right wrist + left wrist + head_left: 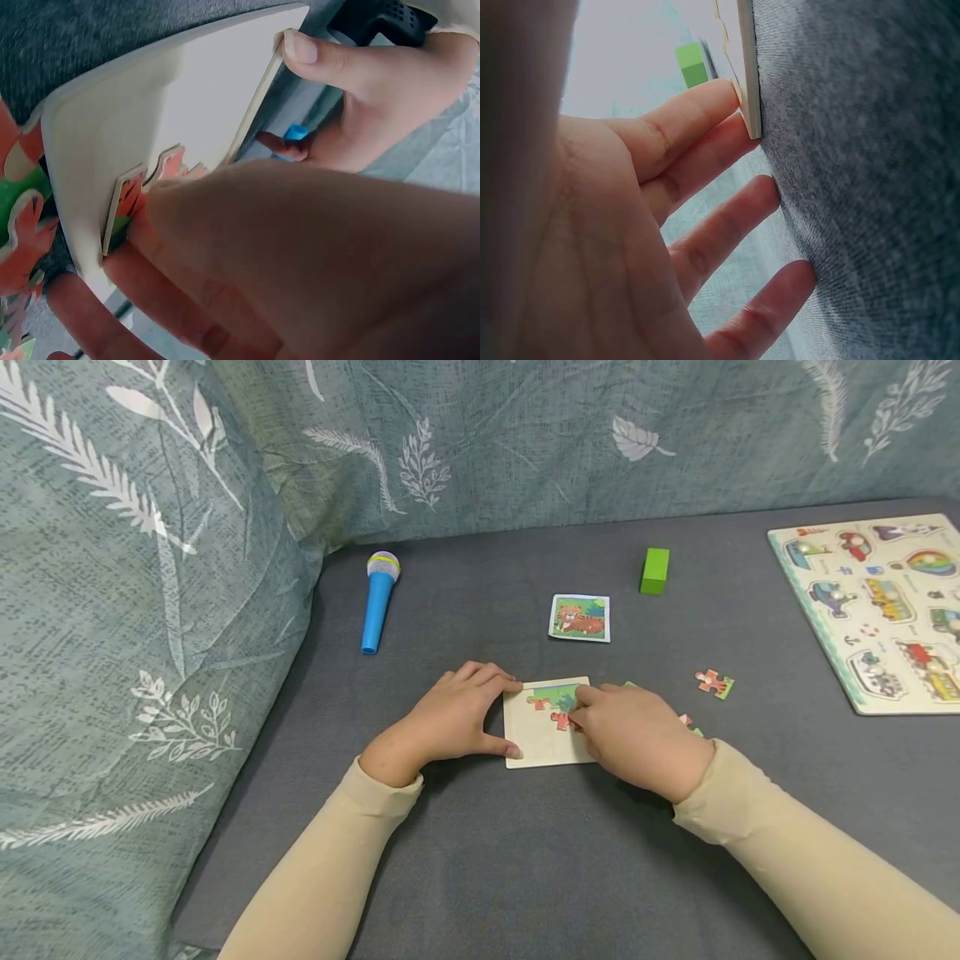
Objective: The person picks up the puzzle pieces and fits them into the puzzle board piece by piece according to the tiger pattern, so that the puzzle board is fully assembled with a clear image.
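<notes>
A pale wooden puzzle board [536,745] lies flat on the dark cloth, with several joined green and red puzzle pieces [553,697] at its upper side. My left hand [461,714] steadies the board's left side, thumb near the lower corner and forefinger at the upper one, the fingers spread and fairly straight. Over the board's right half, my right hand [637,735] pinches a red-and-green puzzle piece [126,201] between thumb and fingers. That piece is tilted against the board in the right wrist view, and my fingers hide part of it.
Loose puzzle pieces [714,683] lie right of the board, some partly behind my right hand. Beyond it are a small tiger picture card [581,618] and a green block [655,571]. A blue toy microphone [378,602] lies at left, a large picture board [873,610] at right.
</notes>
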Tool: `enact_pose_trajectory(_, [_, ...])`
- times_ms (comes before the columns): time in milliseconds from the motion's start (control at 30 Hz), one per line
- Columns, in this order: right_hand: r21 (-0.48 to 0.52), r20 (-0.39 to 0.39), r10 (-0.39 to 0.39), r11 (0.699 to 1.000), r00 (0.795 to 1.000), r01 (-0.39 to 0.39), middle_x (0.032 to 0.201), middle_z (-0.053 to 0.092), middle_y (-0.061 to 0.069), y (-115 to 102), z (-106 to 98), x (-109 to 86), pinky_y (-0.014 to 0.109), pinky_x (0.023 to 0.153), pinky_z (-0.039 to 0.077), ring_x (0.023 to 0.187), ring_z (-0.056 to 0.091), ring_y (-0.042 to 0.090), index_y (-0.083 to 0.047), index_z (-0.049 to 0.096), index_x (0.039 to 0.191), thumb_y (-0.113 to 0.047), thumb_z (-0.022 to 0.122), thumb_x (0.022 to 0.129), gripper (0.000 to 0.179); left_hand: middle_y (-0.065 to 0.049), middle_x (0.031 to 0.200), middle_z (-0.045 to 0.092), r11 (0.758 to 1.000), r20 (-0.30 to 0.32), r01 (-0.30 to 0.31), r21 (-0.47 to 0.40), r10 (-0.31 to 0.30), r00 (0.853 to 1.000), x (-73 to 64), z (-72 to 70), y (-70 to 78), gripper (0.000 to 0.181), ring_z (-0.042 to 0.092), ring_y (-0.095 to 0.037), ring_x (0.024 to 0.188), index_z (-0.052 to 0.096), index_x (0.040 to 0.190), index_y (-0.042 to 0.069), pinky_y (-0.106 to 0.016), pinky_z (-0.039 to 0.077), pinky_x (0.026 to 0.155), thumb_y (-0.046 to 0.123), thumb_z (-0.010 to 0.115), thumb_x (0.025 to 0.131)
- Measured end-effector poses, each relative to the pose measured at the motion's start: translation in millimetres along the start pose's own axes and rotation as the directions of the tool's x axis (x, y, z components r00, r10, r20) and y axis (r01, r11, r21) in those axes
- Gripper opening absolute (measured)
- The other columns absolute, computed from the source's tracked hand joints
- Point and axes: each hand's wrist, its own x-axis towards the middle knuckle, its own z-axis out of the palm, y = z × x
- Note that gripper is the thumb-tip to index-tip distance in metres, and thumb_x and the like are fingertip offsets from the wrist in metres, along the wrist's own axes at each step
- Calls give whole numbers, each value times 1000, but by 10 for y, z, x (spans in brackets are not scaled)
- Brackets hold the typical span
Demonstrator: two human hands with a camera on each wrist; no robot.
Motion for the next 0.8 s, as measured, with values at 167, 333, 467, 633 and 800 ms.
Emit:
enact_pose_trajectory(167, [2,24,4,1000,1000,-5,85,58,1,4,-24,3,42,65,52,70,57,23,-13,81,93,-2,76,88,13,-2,148,53,1000,1,1,2,-1,1000,7,1,-7,86,43,-25,138,56,150,13,-53,37,113,58,85,83])
enact_pose_trajectory(333, [12,17,8,1000,1000,-8,81,54,1,-11,-28,3,41,63,50,70,56,23,-13,79,88,-4,76,88,10,-2,148,52,1000,-2,1,1,-1,1000,1,-2,-12,86,43,-25,138,56,150,13,-52,37,113,58,85,83])
enact_pose_trajectory(467, [11,4,7,1000,1000,-7,81,54,0,-18,-28,3,41,62,51,69,56,23,-13,77,85,-4,77,86,9,-3,148,53,1000,-7,-4,-1,4,1000,-9,-5,-10,85,43,-26,138,56,149,13,-52,37,113,58,85,83])
enact_pose_trajectory(633, [-2,13,6,1000,1000,-6,80,56,0,-29,-30,2,41,60,51,67,58,22,-12,76,85,-2,77,85,10,-3,148,53,1000,-8,-4,5,4,1000,-11,0,-4,86,43,-26,139,56,149,12,-53,37,112,57,86,83])
enact_pose_trajectory(800, [-33,6,-8,999,1000,8,80,59,1,-32,-23,5,42,61,51,67,61,24,-12,80,102,-2,78,84,20,-3,148,53,1000,-4,0,3,0,1000,-11,-3,4,86,43,-26,139,56,149,13,-52,37,113,58,86,83])
